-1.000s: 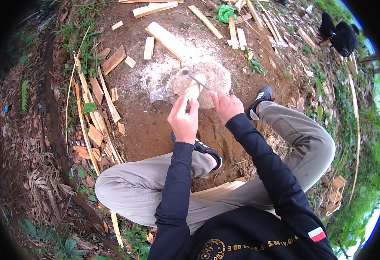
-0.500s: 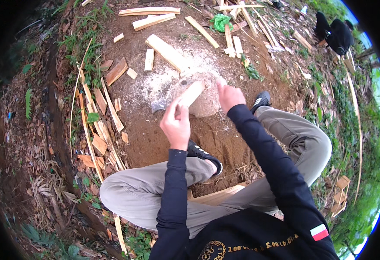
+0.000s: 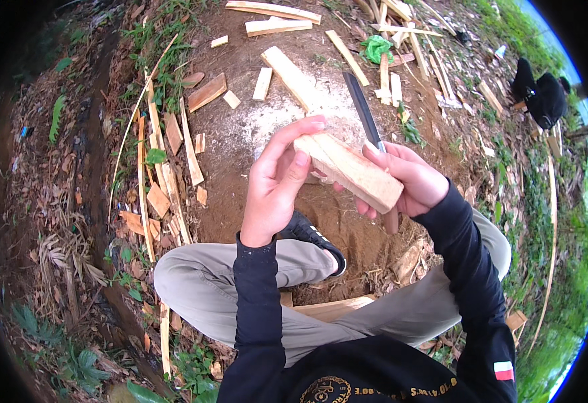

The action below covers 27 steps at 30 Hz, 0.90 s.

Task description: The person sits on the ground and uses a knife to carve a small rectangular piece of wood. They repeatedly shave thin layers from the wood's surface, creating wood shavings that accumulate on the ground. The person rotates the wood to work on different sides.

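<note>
A short, pale block of wood (image 3: pixel 351 171) is raised in front of me, slanting down to the right. Its left end sits between the thumb and fingers of my left hand (image 3: pixel 272 185), which is closed on it. My right hand (image 3: pixel 411 176) is wrapped round the brown handle of a large knife (image 3: pixel 362 111), whose dark, straight blade points up and away. The block's right end rests against the fingers of that same hand. Beyond the hands, pale wood dust covers the brown ground, and a longer wooden board (image 3: pixel 287 74) lies in it.
Wood strips (image 3: pixel 166 174) and offcuts lie along the left. More pieces and a green plastic bag (image 3: pixel 376 49) are at the far right. My dark shoe (image 3: pixel 311 238) is just below the hands; a plank (image 3: pixel 331 309) lies under my legs. A dark bundle (image 3: pixel 539 94) sits at the right.
The block has come up off the round chopping base toward me and turned. My right hand has moved nearer and now meets the block, with the knife blade plainly visible. The view has shifted.
</note>
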Available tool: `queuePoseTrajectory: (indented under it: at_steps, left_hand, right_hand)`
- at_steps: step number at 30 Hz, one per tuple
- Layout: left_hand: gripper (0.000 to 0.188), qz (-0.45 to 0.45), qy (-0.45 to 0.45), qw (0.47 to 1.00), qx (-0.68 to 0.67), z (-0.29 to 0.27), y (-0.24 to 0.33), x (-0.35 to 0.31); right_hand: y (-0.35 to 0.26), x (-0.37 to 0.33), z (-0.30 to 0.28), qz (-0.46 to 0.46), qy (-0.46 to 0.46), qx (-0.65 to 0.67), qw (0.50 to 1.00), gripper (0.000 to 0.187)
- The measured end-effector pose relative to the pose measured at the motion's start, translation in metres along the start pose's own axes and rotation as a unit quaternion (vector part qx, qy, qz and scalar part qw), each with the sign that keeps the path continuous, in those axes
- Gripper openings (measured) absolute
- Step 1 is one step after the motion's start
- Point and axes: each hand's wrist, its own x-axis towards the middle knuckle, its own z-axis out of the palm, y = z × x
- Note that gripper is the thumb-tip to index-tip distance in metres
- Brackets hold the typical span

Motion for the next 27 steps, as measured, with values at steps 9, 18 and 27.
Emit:
queuePoseTrajectory:
  at_steps: [9,18,27]
  left_hand:
    - [0.047,0.016,0.079,0.997,-0.002,0.031,0.026,-0.001]
    - [0.078,0.048,0.013,0.999,0.009,0.034,0.031,-0.003]
    - [0.118,0.036,-0.021,0.999,0.02,0.037,0.037,-0.004]
  right_hand:
    - [0.002,-0.012,0.028,-0.066,0.005,0.032,0.997,0.021]
    - [0.002,-0.018,0.032,-0.109,0.006,0.015,0.994,0.029]
    - [0.004,-0.018,0.028,-0.123,0.024,0.0,0.992,0.033]
